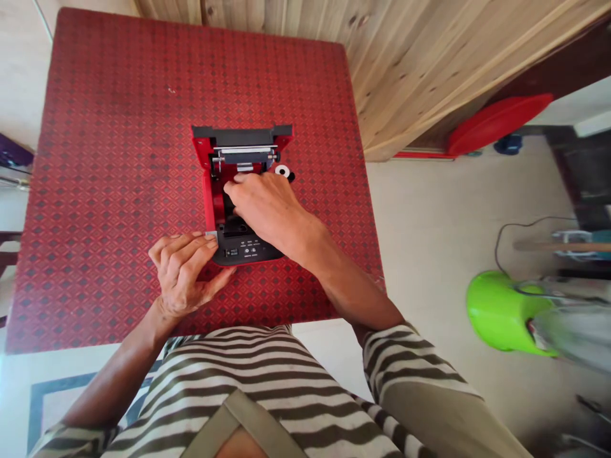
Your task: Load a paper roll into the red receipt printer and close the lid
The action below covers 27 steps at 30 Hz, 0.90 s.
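A small red and black printer [217, 191] stands with its lid open in the middle of the red patterned table [109, 159]. My right hand [265, 203] reaches into its open paper bay, fingers curled down; what they touch is hidden. My left hand [184, 270] rests against the printer's near left corner, fingers bent around the edge and steadying it. A small black and white roll piece [284, 172] lies just right of the printer, beside my right hand.
A wooden plank wall [405, 57] rises behind the table. To the right on the pale floor are a red basin [496, 121], a green bucket [501, 312] and a cable [515, 229]. The table's near edge meets my striped shirt.
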{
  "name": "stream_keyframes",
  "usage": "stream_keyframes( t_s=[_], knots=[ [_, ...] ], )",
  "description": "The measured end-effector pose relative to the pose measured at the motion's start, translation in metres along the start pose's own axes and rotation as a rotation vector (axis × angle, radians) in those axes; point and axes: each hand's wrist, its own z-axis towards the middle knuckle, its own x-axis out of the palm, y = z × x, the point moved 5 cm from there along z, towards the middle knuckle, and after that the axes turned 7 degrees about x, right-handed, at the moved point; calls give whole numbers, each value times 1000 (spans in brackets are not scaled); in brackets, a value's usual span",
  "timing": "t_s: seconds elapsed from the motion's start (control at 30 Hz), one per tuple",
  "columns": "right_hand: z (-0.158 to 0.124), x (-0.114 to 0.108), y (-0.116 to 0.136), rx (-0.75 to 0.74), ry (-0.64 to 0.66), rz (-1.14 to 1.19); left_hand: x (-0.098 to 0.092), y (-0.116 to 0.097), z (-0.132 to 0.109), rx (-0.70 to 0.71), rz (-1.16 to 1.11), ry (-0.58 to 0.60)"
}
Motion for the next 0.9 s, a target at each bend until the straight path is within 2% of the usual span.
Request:
stream_keyframes(
  t_s=[0.13,0.23,0.33,0.43,0.5,0.57,0.63,0.73,0.8,0.9],
  knots=[
    [2,2,0,-58,60,-91,2,0,0,-11,-12,-1],
    [-3,-6,2,-57,63,-129,2,0,-1,-19,-12,10],
    [-15,-25,10,-39,-12,-69,3,0,-1,-29,-15,24],
    [-35,-53,14,16,-107,0,4,0,-1,-12,-22,22],
    [-53,-72,7,68,-198,102,3,0,-1,-12,-20,16],
    [-74,-82,-11,151,-307,274,4,2,0,-20,-24,16],
    [-96,-77,-36,261,-406,474,5,2,1,-14,-49,16],
    [-124,-43,-71,398,-477,749,6,3,2,10,-110,-2],
    [-134,-16,-82,455,-462,847,5,4,3,11,-151,-12],
    [-138,11,-82,470,-357,796,4,5,4,2,-145,-3]
  ],
)
